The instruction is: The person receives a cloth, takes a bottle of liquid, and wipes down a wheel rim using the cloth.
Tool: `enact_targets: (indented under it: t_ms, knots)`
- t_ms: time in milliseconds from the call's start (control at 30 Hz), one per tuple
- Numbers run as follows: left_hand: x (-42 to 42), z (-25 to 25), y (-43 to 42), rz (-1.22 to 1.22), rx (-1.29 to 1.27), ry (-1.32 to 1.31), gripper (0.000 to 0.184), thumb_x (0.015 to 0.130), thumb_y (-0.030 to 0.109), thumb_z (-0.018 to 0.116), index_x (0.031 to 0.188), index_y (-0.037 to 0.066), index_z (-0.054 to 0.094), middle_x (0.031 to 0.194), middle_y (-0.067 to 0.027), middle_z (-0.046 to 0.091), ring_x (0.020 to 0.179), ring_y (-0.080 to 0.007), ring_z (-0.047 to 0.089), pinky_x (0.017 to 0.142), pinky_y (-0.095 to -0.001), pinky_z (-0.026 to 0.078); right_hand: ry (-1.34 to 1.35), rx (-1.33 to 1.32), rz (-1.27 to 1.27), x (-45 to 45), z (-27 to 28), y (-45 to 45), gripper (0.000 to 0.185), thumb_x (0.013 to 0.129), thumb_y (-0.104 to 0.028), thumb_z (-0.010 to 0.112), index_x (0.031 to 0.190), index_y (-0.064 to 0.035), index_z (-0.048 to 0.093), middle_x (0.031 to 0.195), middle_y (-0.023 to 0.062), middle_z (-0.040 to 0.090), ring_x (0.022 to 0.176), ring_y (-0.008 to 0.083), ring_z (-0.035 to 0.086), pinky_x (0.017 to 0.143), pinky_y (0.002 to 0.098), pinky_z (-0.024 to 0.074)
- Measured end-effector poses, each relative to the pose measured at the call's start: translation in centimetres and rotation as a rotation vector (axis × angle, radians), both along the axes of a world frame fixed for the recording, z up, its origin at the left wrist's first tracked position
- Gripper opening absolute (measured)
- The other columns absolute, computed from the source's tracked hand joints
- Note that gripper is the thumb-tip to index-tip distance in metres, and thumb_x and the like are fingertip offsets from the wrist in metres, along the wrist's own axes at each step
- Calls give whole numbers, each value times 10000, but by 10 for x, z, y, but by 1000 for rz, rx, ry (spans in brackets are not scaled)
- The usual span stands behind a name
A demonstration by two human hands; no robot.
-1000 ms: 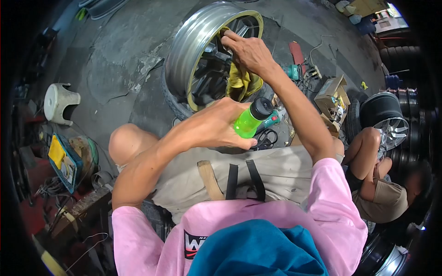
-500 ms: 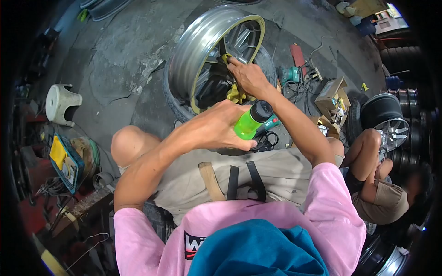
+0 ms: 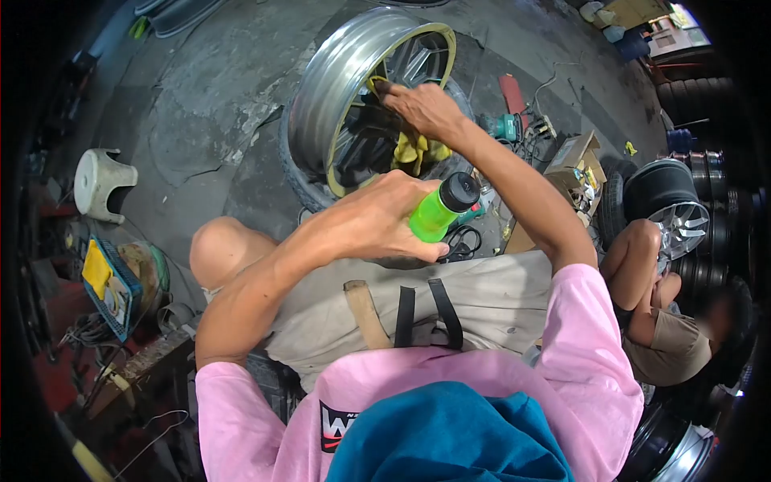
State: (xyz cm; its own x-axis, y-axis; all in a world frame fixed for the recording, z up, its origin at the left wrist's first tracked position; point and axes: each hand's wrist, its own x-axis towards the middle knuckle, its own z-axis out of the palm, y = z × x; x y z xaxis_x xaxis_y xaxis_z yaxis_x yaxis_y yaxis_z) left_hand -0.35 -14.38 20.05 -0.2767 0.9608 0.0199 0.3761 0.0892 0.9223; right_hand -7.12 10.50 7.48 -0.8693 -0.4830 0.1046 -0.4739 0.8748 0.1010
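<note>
My left hand (image 3: 381, 215) is wrapped round a bottle (image 3: 430, 217) of bright green liquid with a black cap, held tilted above my lap. My right hand (image 3: 427, 111) reaches into the face of a wheel rim (image 3: 321, 96), its fingers closed on a yellow cloth (image 3: 414, 151). Part of that cloth shows at the fingertips against a dark spoke, and the rest hangs below the palm. Silver on its barrel and yellowish along its lip, the rim stands on edge on a tire (image 3: 291, 161) lying flat on the floor.
Right of the rim lie a green power tool (image 3: 504, 127), tangled cords and a cardboard box (image 3: 574, 157). Another person (image 3: 671, 337) sits at far right beside a dark wheel (image 3: 662, 193). At left stand a white stool (image 3: 104, 183) and a blue basket (image 3: 112, 293).
My right hand has moved left across the spokes with the cloth, and more of the hanging cloth shows. My left hand keeps hold of the bottle in nearly the same place.
</note>
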Motion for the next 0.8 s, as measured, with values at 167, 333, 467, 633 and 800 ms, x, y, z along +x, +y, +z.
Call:
enact_targets:
  t_ms: [167, 333, 467, 633, 800]
  knots:
    - [-1, 1, -2, 26, 28, 0, 444, 775, 319, 866, 832, -48, 622, 691, -190, 616, 627, -326, 567, 658, -447, 494, 154, 121, -19, -5, 39, -4, 227, 1016, -181, 533, 1215, -156, 640, 1364, -18, 612, 787, 211, 736, 607, 350, 557]
    - [-3, 3, -2, 10, 13, -39, 435, 778, 313, 865, 845, -49, 633, 711, -189, 646, 638, -332, 589, 663, -440, 500, 61, 235, 70, -2, 7, 10, 228, 1026, -201, 525, 1238, -175, 603, 1301, -24, 619, 757, 191, 741, 573, 348, 556]
    - [-1, -1, -2, 20, 27, -20, 436, 780, 312, 864, 854, -50, 633, 714, -188, 649, 639, -320, 594, 663, -440, 500, 228, 173, 126, -21, 38, 23, 227, 1036, -221, 528, 1259, -194, 559, 1194, -27, 613, 677, 182, 702, 531, 348, 524]
    - [-4, 0, -2, 35, -21, -20, 433, 778, 308, 868, 866, -45, 635, 713, -190, 647, 629, -328, 589, 657, -438, 498, 164, 74, 15, 4, 15, 12, 211, 1044, -204, 514, 1242, -158, 572, 1197, 2, 599, 682, 195, 699, 567, 349, 538]
    - [-1, -8, -4, 55, 32, 1, 440, 770, 314, 874, 834, -42, 623, 689, -182, 624, 617, -338, 554, 648, -445, 488, 58, -211, -77, 51, -19, -6, 143, 1014, -144, 511, 1120, -86, 588, 1173, 87, 636, 755, 324, 722, 638, 451, 571]
